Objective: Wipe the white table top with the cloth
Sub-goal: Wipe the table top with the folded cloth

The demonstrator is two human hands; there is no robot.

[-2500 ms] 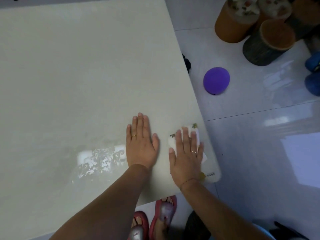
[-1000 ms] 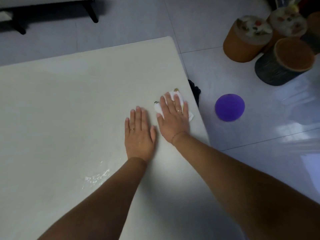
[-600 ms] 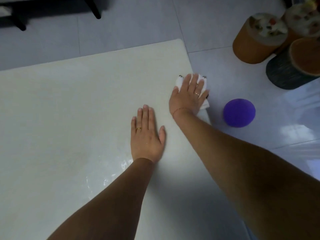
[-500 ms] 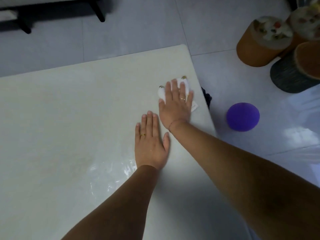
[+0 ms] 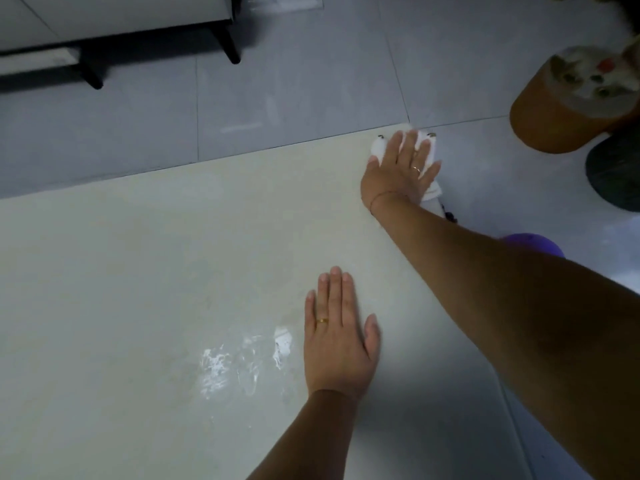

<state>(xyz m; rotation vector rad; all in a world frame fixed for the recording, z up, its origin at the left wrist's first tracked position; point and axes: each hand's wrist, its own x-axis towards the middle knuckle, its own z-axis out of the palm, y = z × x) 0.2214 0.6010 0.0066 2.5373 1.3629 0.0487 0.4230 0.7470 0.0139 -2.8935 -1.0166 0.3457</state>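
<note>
Hands lie flat: right hand (image 5: 398, 174) presses a crumpled soft white cloth (image 5: 429, 147) onto the glossy cream counter (image 5: 138, 271) corner; left hand (image 5: 337, 337) rests with straight fingers.

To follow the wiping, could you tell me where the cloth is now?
In the head view, the cloth lies at the table's far right corner, pressed under the flat right hand.

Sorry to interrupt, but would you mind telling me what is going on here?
A person is wiping the white table top with a cloth. The right hand presses the cloth flat at the far right corner, partly over the edge. The left hand rests flat nearer the person, beside shiny streaks.
</note>
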